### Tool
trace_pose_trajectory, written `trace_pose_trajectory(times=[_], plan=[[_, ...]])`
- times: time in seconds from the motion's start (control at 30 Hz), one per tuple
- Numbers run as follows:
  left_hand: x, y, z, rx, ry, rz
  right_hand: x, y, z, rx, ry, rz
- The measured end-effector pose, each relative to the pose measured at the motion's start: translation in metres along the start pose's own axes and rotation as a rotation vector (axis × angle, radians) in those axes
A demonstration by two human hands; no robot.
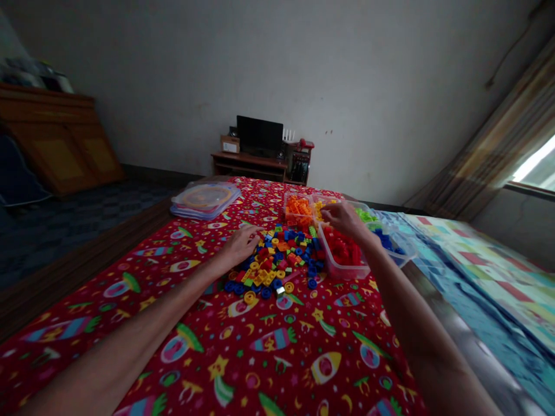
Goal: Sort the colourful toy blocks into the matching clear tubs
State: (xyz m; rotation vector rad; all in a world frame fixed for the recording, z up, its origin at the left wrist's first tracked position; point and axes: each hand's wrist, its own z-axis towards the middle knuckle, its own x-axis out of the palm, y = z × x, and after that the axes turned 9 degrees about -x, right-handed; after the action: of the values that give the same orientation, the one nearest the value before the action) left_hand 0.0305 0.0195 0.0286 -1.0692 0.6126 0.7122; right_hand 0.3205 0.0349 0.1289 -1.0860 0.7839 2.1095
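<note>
A mixed pile of plastic building bricks point(269, 268) and small wheels lies on the red patterned cloth point(277, 370). At the pile's upper left edge is my left hand point(241, 247), fingers bent and drawn together; whatever is between them is too small to make out. My right hand point(346, 219) hangs over the bin of yellow bricks point(318, 208), its fingertips pinched and their contents unclear. Below the right hand, red bricks point(342, 248) fill a clear plastic bin point(347, 273). Orange bricks point(298, 209) sit in a bin to the left of the yellow ones.
Green bricks point(366, 215) and blue bricks point(389, 241) are in bins on the right, partly behind my right arm. Stacked clear lids point(206, 199) lie at the cloth's far left. Beyond are a monitor point(260, 136) on a desk and a wooden cabinet point(65, 144).
</note>
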Motion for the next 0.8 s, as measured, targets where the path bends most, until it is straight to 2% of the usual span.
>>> trace_pose_trajectory(times=[0.1,0.2,0.33,0.4,0.53,0.63,0.73,0.8], plan=[[0.004,0.0,-0.001,0.048,0.027,0.025,0.024,0.031,-0.008,-0.091,0.085,0.079],[0.008,0.001,-0.003,0.085,0.053,0.023,0.04,0.051,-0.013,-0.144,0.2,-0.001],[0.01,-0.001,-0.004,0.142,0.1,0.022,0.05,0.058,-0.019,-0.116,0.428,-0.205],[0.01,0.0,-0.003,0.159,0.109,0.029,0.056,0.056,-0.024,-0.127,0.49,-0.243],[0.006,0.0,-0.001,0.168,0.097,0.022,0.066,0.048,-0.031,-0.142,0.494,-0.256],[0.002,-0.007,-0.001,0.209,0.035,-0.018,0.069,0.048,-0.032,-0.137,0.509,-0.269],[0.004,-0.02,-0.004,0.32,-0.031,-0.054,0.067,0.054,-0.033,-0.162,0.476,-0.323],[0.009,-0.029,-0.008,0.416,-0.005,-0.032,0.068,0.059,-0.033,-0.168,0.438,-0.341]])
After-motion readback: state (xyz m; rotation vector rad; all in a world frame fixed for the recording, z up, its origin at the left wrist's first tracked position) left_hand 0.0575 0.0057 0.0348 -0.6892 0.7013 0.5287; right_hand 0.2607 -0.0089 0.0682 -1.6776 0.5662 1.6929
